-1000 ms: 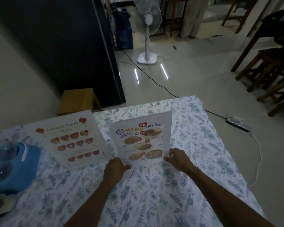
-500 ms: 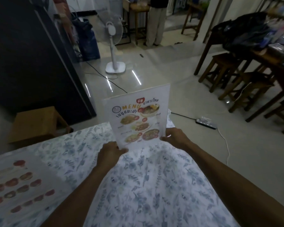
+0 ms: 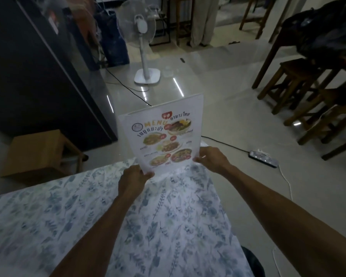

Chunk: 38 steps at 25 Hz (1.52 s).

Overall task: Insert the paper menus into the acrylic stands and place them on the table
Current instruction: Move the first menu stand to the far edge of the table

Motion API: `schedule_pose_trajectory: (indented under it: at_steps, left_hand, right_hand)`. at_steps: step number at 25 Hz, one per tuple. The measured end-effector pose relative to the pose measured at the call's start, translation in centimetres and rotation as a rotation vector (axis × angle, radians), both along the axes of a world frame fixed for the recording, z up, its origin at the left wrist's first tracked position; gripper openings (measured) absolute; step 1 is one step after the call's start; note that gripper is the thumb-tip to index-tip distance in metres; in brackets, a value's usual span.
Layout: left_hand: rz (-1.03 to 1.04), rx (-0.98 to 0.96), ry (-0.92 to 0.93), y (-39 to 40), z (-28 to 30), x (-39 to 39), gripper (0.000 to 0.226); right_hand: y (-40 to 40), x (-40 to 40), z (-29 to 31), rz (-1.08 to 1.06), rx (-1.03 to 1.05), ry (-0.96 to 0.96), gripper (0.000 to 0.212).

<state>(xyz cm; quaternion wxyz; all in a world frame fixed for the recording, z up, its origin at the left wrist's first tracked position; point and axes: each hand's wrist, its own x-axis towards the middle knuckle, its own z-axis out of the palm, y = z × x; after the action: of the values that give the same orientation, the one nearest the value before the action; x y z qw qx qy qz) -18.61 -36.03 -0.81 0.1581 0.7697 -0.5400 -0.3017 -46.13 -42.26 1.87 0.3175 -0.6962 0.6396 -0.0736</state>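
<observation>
Beyond the bench (image 3: 128, 226), with its leaf-print cloth, stand a white fan (image 3: 146, 47), a dark cabinet (image 3: 38, 66), a low wooden stool (image 3: 42, 152) and a power strip (image 3: 263, 158) on the floor. The menu (image 3: 164, 134), reading "MENU" with Thai script and dish photos, is held upright over the far bench edge. The left hand (image 3: 133, 179) has its grip closed on the bottom left corner, the right hand (image 3: 211, 158) on the bottom right.

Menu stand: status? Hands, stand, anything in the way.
Left hand and right hand both gripping the menu stand by its bottom corners. Stand upright, at the far table edge. Nothing in the way.
</observation>
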Motion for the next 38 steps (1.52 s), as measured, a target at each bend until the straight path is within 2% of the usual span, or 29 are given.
schedule_pose_trajectory:
  at_steps: [8, 14, 16, 18, 21, 25, 28, 31, 38]
  left_hand:
    - [0.06, 0.007, -0.046, -6.0, -1.5, -0.7, 0.044]
    - [0.11, 0.022, -0.032, -6.7, -4.1, -0.2, 0.038]
    - [0.101, 0.003, -0.032, -6.2, -4.8, -0.3, 0.034]
    - [0.082, -0.025, -0.048, -5.8, -5.1, -0.6, 0.029]
    - [0.128, -0.024, -0.022, -5.5, -5.4, -0.9, 0.022]
    - [0.14, -0.05, 0.059, -4.8, -5.2, -1.5, 0.032]
    - [0.131, -0.073, 0.128, -4.1, -4.7, -1.4, 0.049]
    - [0.137, -0.071, 0.172, -2.6, -4.3, -0.4, 0.062]
    - [0.133, -0.084, 0.174, 4.1, -2.4, 4.1, 0.058]
  right_hand:
    - [-6.3, -1.1, -3.3, 0.041, 0.039, -0.011, 0.036]
    - [-7.0, -1.3, -7.3, 0.013, 0.059, -0.085, 0.035]
    - [-6.8, -1.5, -8.9, -0.027, 0.042, -0.112, 0.029]
    - [-6.6, -1.5, -9.7, -0.073, -0.001, -0.109, 0.014]
    - [-6.1, -1.1, -10.0, -0.12, -0.071, -0.079, 0.009]
    - [-5.5, -1.0, -9.7, -0.141, -0.102, -0.088, 0.01]
    - [-4.7, -1.2, -9.0, -0.191, -0.099, -0.118, 0.02]
    - [-3.1, -0.8, -8.2, -0.236, -0.122, -0.103, 0.022]
    - [4.7, 3.7, -5.4, -0.268, -0.174, -0.06, 0.013]
